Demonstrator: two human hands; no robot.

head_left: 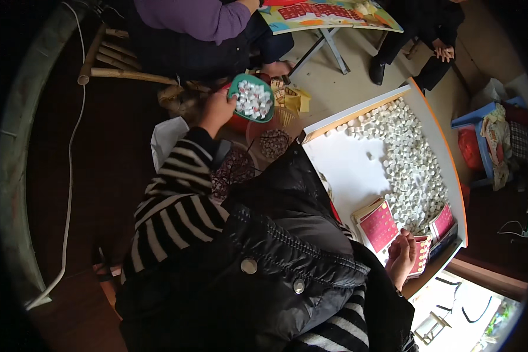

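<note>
My left hand [218, 110] grips the rim of a small green plastic basket [233, 88], out to the left over the containers on the floor. White round pieces [253, 101], some with reddish marks, lie in that basket. My right hand [400, 258] is curled closed at the near end of a white tray-topped table [349, 176], beside a stack of red printed cards [379, 227]. Whatever its fingers may hold is too small to make out. Many small white cylinders [413, 170] are heaped along the tray's far and right sides.
Below the basket stand a bowl of small pieces [274, 144] and a dark patterned bag [233, 170]. A person in a purple top [196, 20] sits at the upper left by a folding table [334, 22]. Another person's hands [444, 51] rest at upper right, above a blue stool [478, 117].
</note>
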